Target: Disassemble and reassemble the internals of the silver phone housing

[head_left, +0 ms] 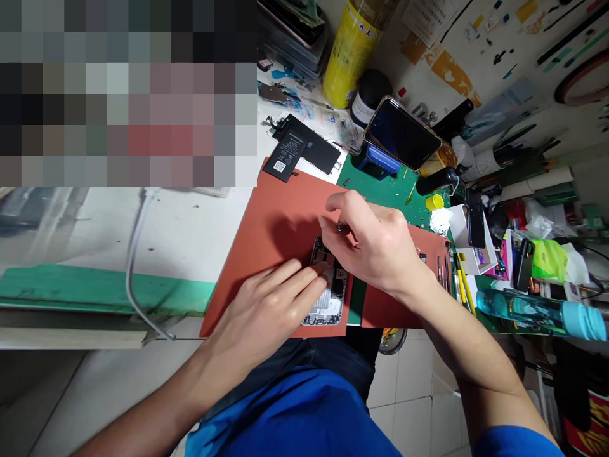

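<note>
An opened phone (339,285) lies on the reddish-brown mat (242,254), its inner board and silver frame exposed. My left hand (273,295) rests over the left side of this phone, fingers stretched out with their tips touching its interior. Above the phone's far end is my right hand (373,235), its fingers curled in a pinch. A small dark bit shows between those fingers, too little to name. Beyond the mat's far left edge are a black phone battery (285,149) and a flat black part (321,151).
A phone (402,133) leans on a blue stand (378,160) at the back. Behind it rises a yellow spray can (349,54). Slim tools (461,282), a white box (471,244) and a blue water bottle (537,314) line the right side. A grey cable (130,266) hangs left.
</note>
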Demonstrator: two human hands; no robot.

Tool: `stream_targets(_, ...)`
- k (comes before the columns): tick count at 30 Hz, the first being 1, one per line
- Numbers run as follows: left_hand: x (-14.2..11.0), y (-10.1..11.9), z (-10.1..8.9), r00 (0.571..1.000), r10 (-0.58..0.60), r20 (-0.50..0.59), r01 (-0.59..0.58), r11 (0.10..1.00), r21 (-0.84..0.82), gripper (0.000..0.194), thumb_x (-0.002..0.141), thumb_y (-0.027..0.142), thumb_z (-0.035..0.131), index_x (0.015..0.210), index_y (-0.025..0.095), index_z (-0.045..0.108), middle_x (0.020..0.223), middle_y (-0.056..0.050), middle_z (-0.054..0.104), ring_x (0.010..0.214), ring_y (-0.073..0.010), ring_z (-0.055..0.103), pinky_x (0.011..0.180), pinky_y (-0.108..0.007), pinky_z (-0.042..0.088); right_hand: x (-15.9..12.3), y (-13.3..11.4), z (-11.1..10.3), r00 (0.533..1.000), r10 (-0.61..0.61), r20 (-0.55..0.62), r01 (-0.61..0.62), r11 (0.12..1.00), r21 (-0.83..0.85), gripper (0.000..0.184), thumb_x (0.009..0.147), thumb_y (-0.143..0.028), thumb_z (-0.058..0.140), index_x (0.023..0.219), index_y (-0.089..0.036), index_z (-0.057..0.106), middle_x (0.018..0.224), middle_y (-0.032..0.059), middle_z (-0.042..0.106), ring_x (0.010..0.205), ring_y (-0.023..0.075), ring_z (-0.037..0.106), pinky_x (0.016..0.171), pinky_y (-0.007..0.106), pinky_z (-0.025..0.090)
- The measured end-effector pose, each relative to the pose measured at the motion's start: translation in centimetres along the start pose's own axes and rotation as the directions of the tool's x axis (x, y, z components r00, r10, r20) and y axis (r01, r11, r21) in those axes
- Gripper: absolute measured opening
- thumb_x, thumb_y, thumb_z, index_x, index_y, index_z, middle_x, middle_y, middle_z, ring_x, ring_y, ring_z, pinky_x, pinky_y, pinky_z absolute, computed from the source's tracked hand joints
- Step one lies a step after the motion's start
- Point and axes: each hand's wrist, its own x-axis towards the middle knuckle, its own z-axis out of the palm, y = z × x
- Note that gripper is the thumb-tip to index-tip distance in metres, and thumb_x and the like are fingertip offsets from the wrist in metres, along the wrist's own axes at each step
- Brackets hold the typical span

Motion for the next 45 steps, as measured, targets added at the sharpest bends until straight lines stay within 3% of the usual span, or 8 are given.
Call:
stream_targets(7, 0.0, -0.2, 0.0, 1.0, 0.004, -0.008, -0.004, 1.0, 0.015, 0.019, 0.096, 0.001, 0.063, 0.098, 0.02, 0.068, 0.089, -0.001, 0.068, 0.084, -0.0217, 0.059, 0.07, -0.037, 0.046, -0.3, 0.0, -1.2, 1.0, 0.023, -0.02, -0.022, 0.999, 0.032, 0.012, 0.101, -0.013, 0.056, 0.101, -0.024, 0.061, 0.07, -0.0064, 0.064, 0.059, 0.0104, 0.063, 0.056, 0.024, 0.046)
stream_targets(12, -0.3, -0.3, 0.1, 0.999, 0.024, -0.041, -0.024, 1.0, -0.002, 0.028, 0.096, -0.001, 0.062, 0.115, 0.017, 0.072, 0.118, -0.006, 0.078, 0.099, -0.024, 0.068, 0.08, -0.039, 0.055, -2.4, 0.0, -3.5, 0.946, 0.231, -0.227, -0.204, 0.969, 0.136, 0.008, 0.102, -0.024, 0.07, 0.106, -0.026, 0.063, 0.081, -0.0035, 0.073, 0.064, 0.0124, 0.069, 0.056, 0.027, 0.056)
stream_targets(17, -0.6, -0.3, 0.1, 0.999, 0.043, -0.031, -0.043, 0.999, -0.003, 0.036, 0.091, -0.005, 0.065, 0.119, 0.015, 0.073, 0.13, -0.008, 0.078, 0.101, -0.026, 0.069, 0.082, -0.043, 0.06, -4.3, 0.1, -2.4, 0.927, 0.312, -0.209, -0.278, 0.944, 0.176, 0.011, 0.101, -0.026, 0.072, 0.102, -0.026, 0.061, 0.08, -0.0045, 0.073, 0.068, 0.013, 0.073, 0.056, 0.026, 0.058)
stream_targets(22, -0.6, -0.3, 0.1, 0.998, 0.042, -0.041, -0.042, 0.999, -0.007, 0.032, 0.094, -0.003, 0.064, 0.119, 0.015, 0.075, 0.13, -0.008, 0.079, 0.103, -0.0266, 0.07, 0.079, -0.042, 0.06, -4.2, 0.0, -1.2, 0.949, 0.259, -0.179, -0.216, 0.949, 0.228, 0.012, 0.103, -0.022, 0.07, 0.104, -0.025, 0.059, 0.084, -0.0046, 0.075, 0.067, 0.0102, 0.072, 0.059, 0.024, 0.06)
stream_targets(38, -0.4, -0.2, 0.2, 0.996, 0.041, -0.074, -0.041, 0.999, 0.001, 0.032, 0.095, -0.002, 0.062, 0.118, 0.016, 0.074, 0.127, -0.006, 0.08, 0.103, -0.0275, 0.071, 0.078, -0.042, 0.06, -3.6, 0.0, -1.0, 0.965, 0.22, -0.141, -0.188, 0.958, 0.215, 0.012, 0.105, -0.022, 0.067, 0.103, -0.025, 0.055, 0.082, -0.0049, 0.072, 0.065, 0.0092, 0.069, 0.059, 0.023, 0.057)
stream_targets(41, -0.4, -0.2, 0.2, 0.996, 0.044, -0.08, -0.044, 0.999, 0.001, 0.033, 0.095, -0.002, 0.061, 0.12, 0.015, 0.073, 0.127, -0.007, 0.08, 0.103, -0.0275, 0.07, 0.078, -0.042, 0.059, -3.6, 0.0, -1.2, 0.974, 0.199, -0.108, -0.175, 0.965, 0.197, 0.013, 0.104, -0.02, 0.067, 0.104, -0.025, 0.056, 0.084, -0.0042, 0.071, 0.066, 0.0097, 0.068, 0.058, 0.024, 0.056)
stream_targets(45, -0.4, -0.2, 0.1, 0.997, 0.037, -0.073, -0.037, 0.999, -0.002, 0.028, 0.096, -0.001, 0.06, 0.115, 0.014, 0.073, 0.12, -0.008, 0.08, 0.1, -0.0268, 0.069, 0.076, -0.041, 0.058, -3.4, 0.1, -1.8, 0.993, 0.113, -0.027, -0.104, 0.967, 0.231, 0.017, 0.102, -0.013, 0.064, 0.112, -0.024, 0.057, 0.094, -0.0009, 0.073, 0.077, 0.0127, 0.073, 0.067, 0.027, 0.062)
